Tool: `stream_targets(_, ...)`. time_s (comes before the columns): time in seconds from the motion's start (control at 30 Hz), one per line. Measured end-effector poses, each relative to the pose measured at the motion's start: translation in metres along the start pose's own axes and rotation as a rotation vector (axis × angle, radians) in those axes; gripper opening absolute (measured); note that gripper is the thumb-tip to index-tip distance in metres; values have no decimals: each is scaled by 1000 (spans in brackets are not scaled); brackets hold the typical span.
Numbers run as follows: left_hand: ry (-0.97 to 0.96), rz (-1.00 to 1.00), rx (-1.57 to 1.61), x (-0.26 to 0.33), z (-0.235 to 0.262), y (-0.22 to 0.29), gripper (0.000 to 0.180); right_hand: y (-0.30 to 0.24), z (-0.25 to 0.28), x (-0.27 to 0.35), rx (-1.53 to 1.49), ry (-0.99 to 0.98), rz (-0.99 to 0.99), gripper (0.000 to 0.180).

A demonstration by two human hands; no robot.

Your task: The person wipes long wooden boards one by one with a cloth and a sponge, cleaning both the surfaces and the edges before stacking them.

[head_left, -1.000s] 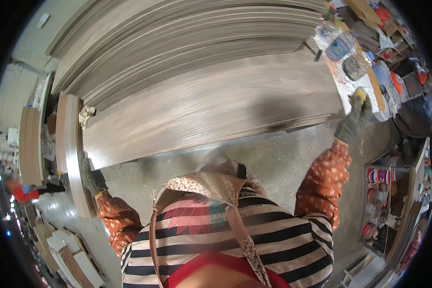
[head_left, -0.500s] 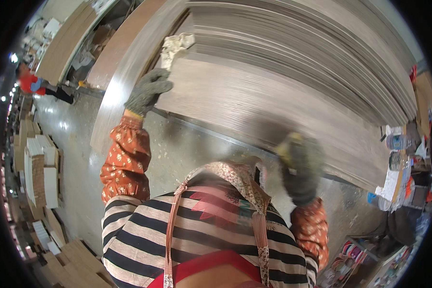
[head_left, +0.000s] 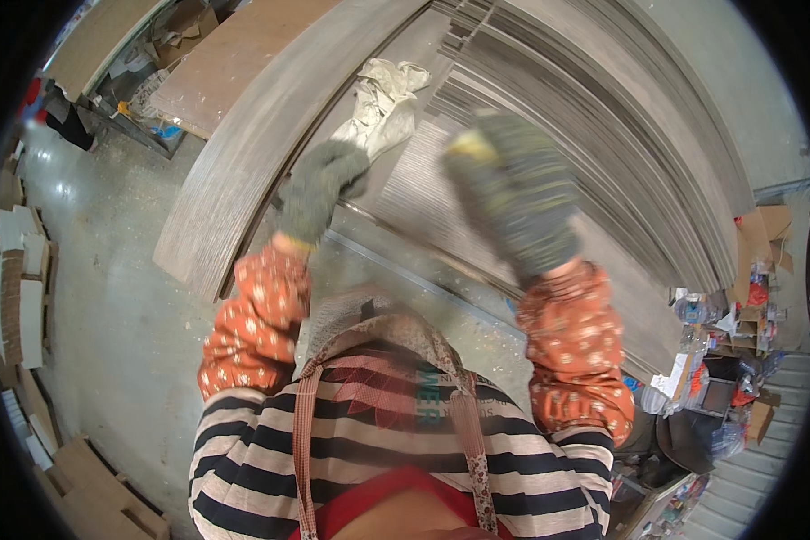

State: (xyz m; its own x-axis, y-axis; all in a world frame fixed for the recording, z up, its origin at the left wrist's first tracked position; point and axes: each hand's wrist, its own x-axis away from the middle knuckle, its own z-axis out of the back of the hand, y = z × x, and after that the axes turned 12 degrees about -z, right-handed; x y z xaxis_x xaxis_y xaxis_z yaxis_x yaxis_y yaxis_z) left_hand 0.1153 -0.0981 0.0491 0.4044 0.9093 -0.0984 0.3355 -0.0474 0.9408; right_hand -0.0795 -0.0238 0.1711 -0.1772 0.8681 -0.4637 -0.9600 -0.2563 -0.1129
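Observation:
My left hand [head_left: 324,184], in a grey-green knitted glove, is at the near left corner of a stack of wood-grain boards [head_left: 423,184]. Its fingers are curled; what they grip, if anything, is hidden. A crumpled off-white cloth [head_left: 382,108] lies just beyond those fingers, and I cannot tell whether they touch it. My right hand [head_left: 522,193], gloved alike with a yellow patch, is over the boards, blurred by motion. Its fingers look stretched out, with nothing visible in them. Beyond it, several thin grey-brown boards [head_left: 603,135] lie in staggered layers.
Along the left stands a long wood-grain panel [head_left: 288,117], with a brown board-topped table [head_left: 243,63] behind it. Bottles and clutter [head_left: 693,310] stand at the stack's right end. Cut boards [head_left: 31,306] are piled at far left. Part of a person [head_left: 63,117] shows at upper left.
My right hand has moved from the boards' near edge away from me and leftward, over the stack. My left hand stays near the cloth. The whole view has turned somewhat.

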Motion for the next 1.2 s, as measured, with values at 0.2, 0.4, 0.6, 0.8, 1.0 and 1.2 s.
stream_targets(0.2,55,101,52,52,-41,-16,18,-20,-1,-13,13,-86,108,20)
stream_targets(0.4,-8,-131,-88,52,-41,-40,24,16,-46,-37,22,-221,156,28)
stream_targets(0.6,46,112,37,50,-59,-11,31,30,-22,-46,34,-338,-409,44)
stream_targets(0.8,77,-108,-127,51,-59,-15,24,39,9,64,57,156,-420,36)
stream_targets(1.0,-129,174,240,83,-32,-1,29,141,105,291,-575,896,-1180,40)
stream_targets(1.2,-159,390,288,58,-46,7,42,183,134,306,-229,764,-1220,41)
